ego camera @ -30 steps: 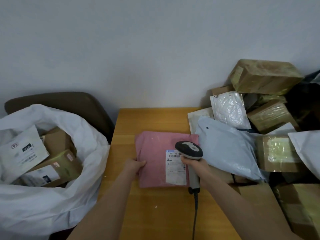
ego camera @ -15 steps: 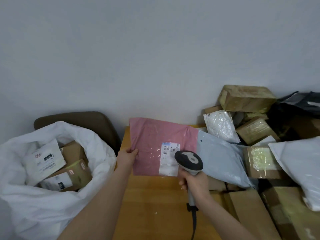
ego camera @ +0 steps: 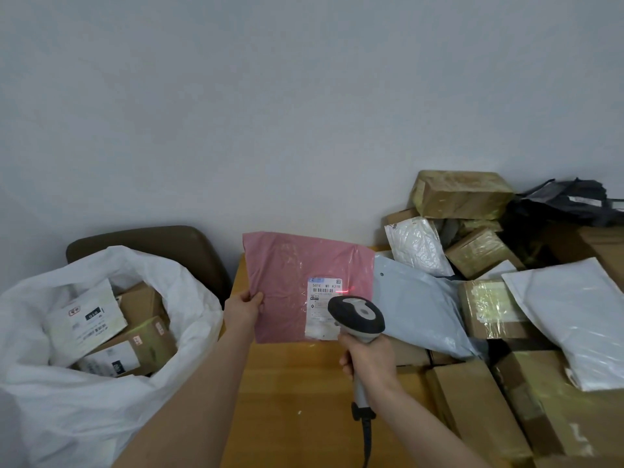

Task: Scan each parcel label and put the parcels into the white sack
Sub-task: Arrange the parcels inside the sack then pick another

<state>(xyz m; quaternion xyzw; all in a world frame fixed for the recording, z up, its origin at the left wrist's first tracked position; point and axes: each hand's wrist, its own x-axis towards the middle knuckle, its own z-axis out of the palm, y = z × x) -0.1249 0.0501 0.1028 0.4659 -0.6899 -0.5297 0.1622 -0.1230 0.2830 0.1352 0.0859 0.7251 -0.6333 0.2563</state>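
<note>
My left hand (ego camera: 242,310) pinches the left edge of a flat pink parcel (ego camera: 287,271) and holds it upright above the wooden table (ego camera: 290,393). Its white label (ego camera: 322,307) faces me, and a red scan line glows at the barcode's right end. My right hand (ego camera: 369,361) grips the handle of a grey and black barcode scanner (ego camera: 358,317), whose head sits just in front of the label's lower right. The white sack (ego camera: 101,393) stands open at the left, holding several boxes and a white mailer.
A heap of parcels fills the right side: a grey mailer (ego camera: 415,309), a white bubble mailer (ego camera: 417,246), taped cardboard boxes (ego camera: 462,194), a white mailer (ego camera: 574,315) and a black bag (ego camera: 567,201). A brown chair back (ego camera: 152,241) stands behind the sack. The scanner cable hangs to the bottom edge.
The pink parcel has been lifted off the table and tipped upright with its label facing me. The scanner has drawn back below the label, and the red scan line now shows on the barcode.
</note>
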